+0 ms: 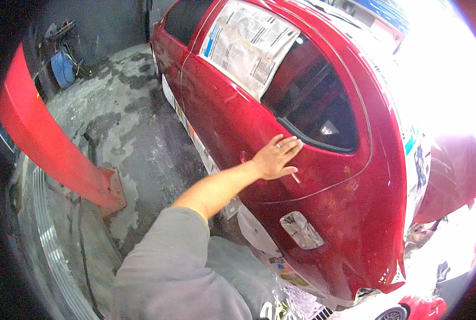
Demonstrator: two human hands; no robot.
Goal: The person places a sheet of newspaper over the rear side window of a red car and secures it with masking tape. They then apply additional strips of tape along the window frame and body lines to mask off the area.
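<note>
My left hand (275,158) lies on the glossy red side panel of a car (323,208), palm toward the paint. Its fingers stretch out just below the black lower trim of the rear side window (323,106); a ring shows on one finger. Beside the thumb is a short pale streak (295,178); I cannot tell whether it is a thin object or a reflection. Newspaper (251,45) covers the window glass farther along. Nearer me, crumpled masking (301,230) fills a rounded rectangular opening in the panel. My right hand is out of sight.
A slanted red post (62,138) with a bolted foot stands on the stained concrete floor (126,117) at left. A blue container (62,69) is near the dark back wall. Newspaper (419,165) hangs at the car's rear. Another red car (424,308) shows at lower right.
</note>
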